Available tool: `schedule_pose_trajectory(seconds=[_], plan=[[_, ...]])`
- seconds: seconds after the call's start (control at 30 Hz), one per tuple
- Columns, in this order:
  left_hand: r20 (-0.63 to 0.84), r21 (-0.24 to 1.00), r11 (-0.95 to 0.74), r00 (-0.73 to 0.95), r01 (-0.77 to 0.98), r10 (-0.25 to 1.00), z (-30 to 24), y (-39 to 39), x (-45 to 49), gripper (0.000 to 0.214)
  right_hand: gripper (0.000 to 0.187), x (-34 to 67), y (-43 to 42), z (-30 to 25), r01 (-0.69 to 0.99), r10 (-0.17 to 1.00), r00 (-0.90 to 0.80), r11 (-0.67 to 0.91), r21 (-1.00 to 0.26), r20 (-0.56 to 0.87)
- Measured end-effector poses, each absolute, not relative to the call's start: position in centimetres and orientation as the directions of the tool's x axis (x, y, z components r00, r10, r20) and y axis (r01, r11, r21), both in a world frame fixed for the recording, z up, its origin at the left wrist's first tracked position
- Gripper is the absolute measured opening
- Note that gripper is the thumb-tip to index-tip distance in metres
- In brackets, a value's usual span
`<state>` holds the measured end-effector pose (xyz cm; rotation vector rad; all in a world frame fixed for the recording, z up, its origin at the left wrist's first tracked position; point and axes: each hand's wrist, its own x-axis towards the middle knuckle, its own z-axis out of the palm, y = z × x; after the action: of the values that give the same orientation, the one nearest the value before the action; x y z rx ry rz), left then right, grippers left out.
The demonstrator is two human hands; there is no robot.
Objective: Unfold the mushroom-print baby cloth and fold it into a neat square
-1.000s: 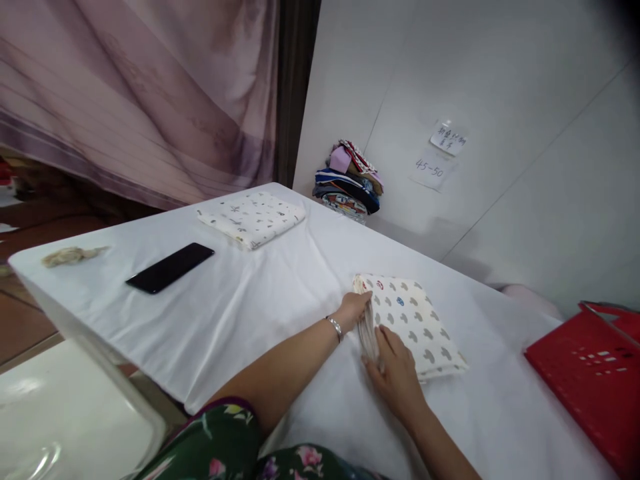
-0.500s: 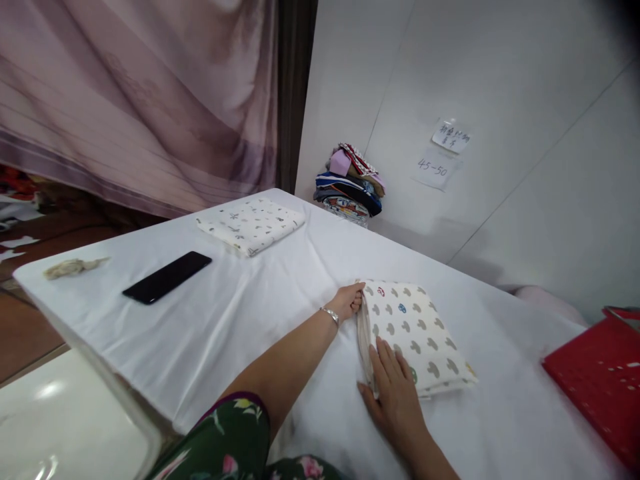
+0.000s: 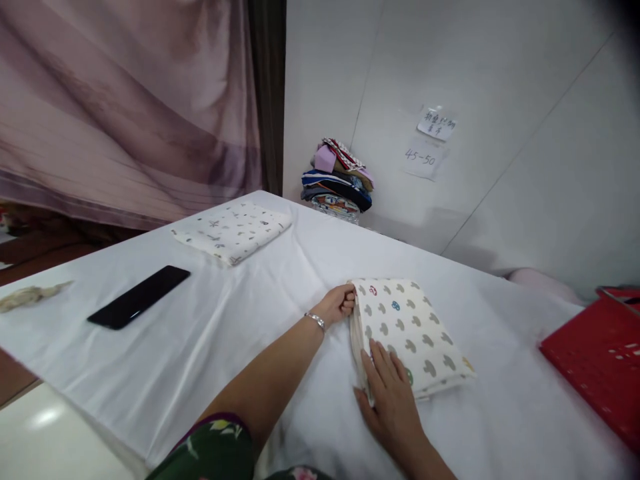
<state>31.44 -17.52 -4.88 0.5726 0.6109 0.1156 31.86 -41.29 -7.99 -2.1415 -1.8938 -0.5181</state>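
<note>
A folded cream cloth printed with grey mushroom shapes and a few coloured ones lies in front of me. My left hand, with a silver bracelet at its wrist, is closed on the far left corner of this cloth. Flat on its near left part rests my right hand, fingers stretched out and the thumb off to the left side. The cloth's layers show along the left edge. What lies under the right palm is hidden.
The white-covered table also bears another folded printed cloth, a black phone and a crumpled beige scrap. Folded fabrics are stacked by the wall. A red bag stands at right; a white stool-like surface is lower left.
The view has shifted slightly, so the phone and the other cloth sit further left in the picture. Both hands keep their places on the mushroom-print cloth.
</note>
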Motion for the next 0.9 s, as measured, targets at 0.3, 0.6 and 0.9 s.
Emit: schedule_pose_trajectory(seconds=[0.3,0.6,0.9], plan=[[-0.456,0.588,0.809,0.817,-0.022,0.354,-5.1,-17.5,31.7,0.025,0.057,31.6,-41.1,-7.1,0.99,0.91,0.133,-0.138,-0.017,0.391],[-0.45,0.774,0.632,0.676,-0.03,0.584,-4.5,-17.8,32.4,0.033,0.058,31.5,-41.4,-6.5,0.989,0.924,0.147,-0.129,-0.074,0.352],[-0.333,0.943,0.296,0.497,0.154,0.802,-3.8,-17.1,30.7,0.019,0.055,31.6,-41.3,-6.3,0.98,0.938,0.176,-0.137,-0.145,0.3]])
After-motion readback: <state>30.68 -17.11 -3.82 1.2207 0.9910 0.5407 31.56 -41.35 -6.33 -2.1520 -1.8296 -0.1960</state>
